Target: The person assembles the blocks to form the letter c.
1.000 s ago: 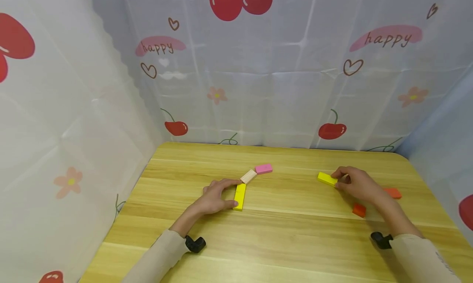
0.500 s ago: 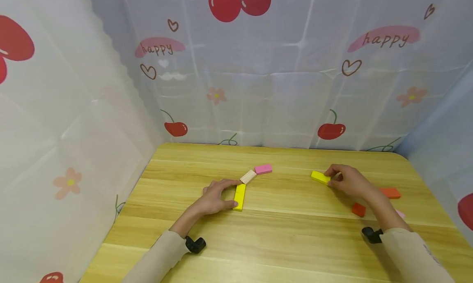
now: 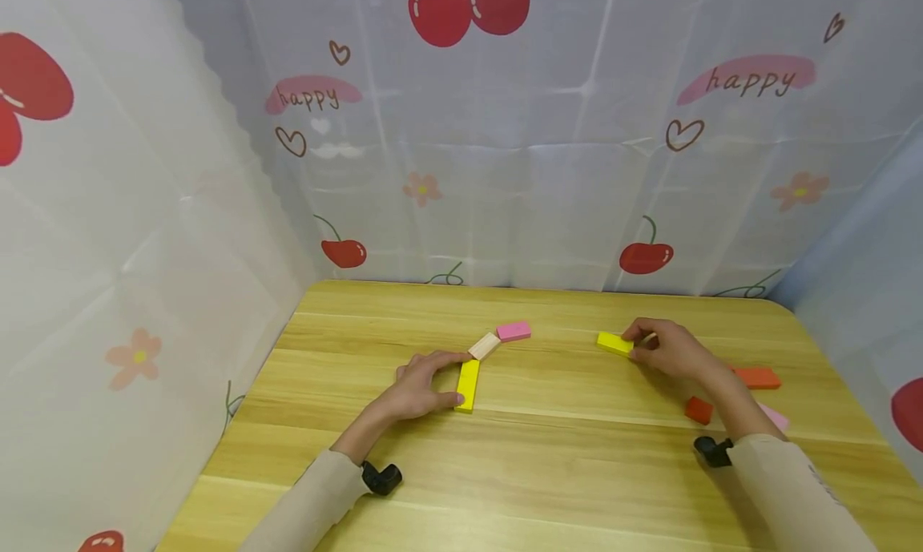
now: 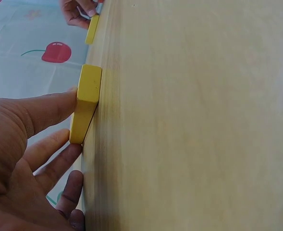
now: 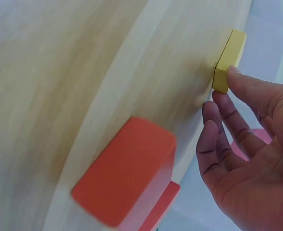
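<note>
My left hand (image 3: 418,388) holds a yellow wooden block (image 3: 468,384) lengthwise, index finger at its far end and thumb at its near end. In the left wrist view this block (image 4: 87,101) lies flat on the tabletop. Beyond it a plain wood block (image 3: 484,346) and a pink block (image 3: 513,332) continue a curved line. To the right, my right hand (image 3: 671,350) pinches the right end of a second yellow block (image 3: 613,343) between thumb and fingers. The right wrist view shows that block (image 5: 229,60) close over the wood surface.
Under and beside the right forearm lie a red block (image 3: 698,410), an orange block (image 3: 757,378) and a light pink block (image 3: 775,417), partly covered by the arm. A curtain printed with cherries (image 3: 646,258) hangs behind the wooden table (image 3: 548,472).
My right hand has slid leftward with its yellow block, uncovering more of the orange and light pink blocks. The left hand and the curved line of blocks have stayed put.
</note>
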Available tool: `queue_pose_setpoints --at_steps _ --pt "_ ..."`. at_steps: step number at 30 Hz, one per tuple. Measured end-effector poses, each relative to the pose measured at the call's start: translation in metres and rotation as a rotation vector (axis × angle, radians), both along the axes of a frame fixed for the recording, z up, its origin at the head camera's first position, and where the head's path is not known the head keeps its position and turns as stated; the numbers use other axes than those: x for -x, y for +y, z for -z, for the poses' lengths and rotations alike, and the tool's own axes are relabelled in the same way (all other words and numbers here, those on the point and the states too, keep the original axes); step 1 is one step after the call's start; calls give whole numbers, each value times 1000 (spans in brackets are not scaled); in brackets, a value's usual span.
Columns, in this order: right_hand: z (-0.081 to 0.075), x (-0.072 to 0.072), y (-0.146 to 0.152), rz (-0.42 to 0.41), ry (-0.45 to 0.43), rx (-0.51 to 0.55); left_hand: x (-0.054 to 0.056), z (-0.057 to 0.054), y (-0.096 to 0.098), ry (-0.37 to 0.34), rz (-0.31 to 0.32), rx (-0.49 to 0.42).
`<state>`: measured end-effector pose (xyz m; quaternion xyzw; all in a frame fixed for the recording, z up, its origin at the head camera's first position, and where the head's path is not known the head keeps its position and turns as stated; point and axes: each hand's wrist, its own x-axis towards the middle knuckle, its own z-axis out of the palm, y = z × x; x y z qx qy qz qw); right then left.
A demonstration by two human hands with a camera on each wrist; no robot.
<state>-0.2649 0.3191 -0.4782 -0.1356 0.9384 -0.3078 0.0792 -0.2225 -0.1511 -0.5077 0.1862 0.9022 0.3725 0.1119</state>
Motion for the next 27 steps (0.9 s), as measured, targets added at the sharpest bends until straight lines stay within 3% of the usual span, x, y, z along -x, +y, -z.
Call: queue_pose_setpoints --at_steps 27 --pt "6 16 -28 -47 74 34 -1 0 0 -5 9 4"
